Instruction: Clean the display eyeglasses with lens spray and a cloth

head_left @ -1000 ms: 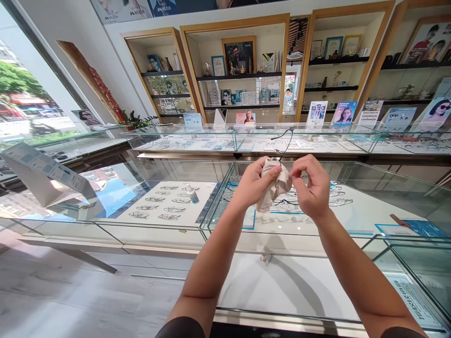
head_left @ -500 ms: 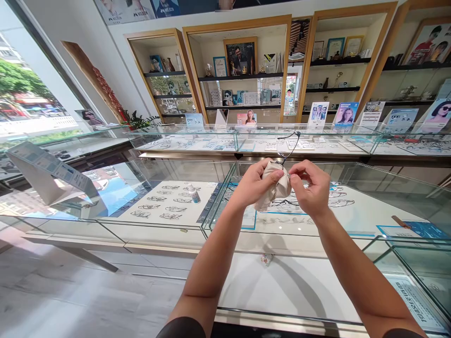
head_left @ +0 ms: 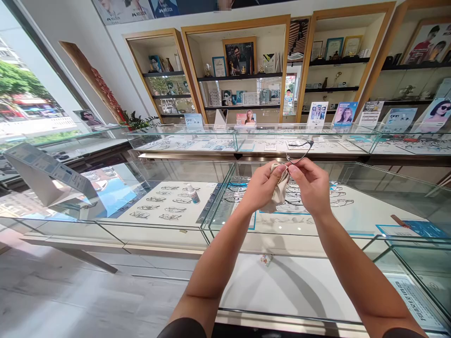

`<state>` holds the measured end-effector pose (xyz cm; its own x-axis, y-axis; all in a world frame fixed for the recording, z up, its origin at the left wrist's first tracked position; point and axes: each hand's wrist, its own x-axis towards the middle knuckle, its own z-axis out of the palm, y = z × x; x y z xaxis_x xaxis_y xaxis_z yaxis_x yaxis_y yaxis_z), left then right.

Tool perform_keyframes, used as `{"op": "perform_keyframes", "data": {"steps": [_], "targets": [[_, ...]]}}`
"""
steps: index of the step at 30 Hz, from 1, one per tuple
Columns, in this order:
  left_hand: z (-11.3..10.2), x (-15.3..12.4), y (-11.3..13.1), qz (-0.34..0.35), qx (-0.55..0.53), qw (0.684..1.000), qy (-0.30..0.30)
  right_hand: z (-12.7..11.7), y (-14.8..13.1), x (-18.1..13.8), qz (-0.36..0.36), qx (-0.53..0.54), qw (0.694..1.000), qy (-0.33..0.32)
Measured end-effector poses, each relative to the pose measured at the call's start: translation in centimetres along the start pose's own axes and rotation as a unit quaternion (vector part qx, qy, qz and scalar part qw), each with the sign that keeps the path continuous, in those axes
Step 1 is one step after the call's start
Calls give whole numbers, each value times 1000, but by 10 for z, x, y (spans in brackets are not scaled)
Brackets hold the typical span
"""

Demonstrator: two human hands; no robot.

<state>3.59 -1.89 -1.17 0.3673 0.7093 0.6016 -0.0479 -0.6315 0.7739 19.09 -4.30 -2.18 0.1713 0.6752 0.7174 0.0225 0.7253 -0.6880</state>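
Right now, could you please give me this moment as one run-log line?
left hand: holds cloth | right hand: holds glasses | place: above glass display case

Both hands work in open air above the glass showcase; its closed glass top blocks any reach straight down to the frames inside. At 9 o'clock, a small spray bottle stands well apart, with clear air between. At 10 o'clock, a slanted sign stand occupies the far counter. At 12 o'clock, a second glass counter with upright cards bars the way forward. Toward 6 o'clock, only the person's own forearms fill the space.
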Motion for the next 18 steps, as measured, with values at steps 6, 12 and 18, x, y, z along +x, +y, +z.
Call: {"op": "perform_keyframes", "data": {"steps": [6,12,18], "targets": [[-11,1,-4,-21,-36,996,-75,0,-1,6,73,42,996,8],[-7,1,-8,-41,-34,997,-56,-3,8,8,143,112,983,-6],[-5,5,-10,-27,2,1000,-8,0,11,7,114,111,987,-17]]}}
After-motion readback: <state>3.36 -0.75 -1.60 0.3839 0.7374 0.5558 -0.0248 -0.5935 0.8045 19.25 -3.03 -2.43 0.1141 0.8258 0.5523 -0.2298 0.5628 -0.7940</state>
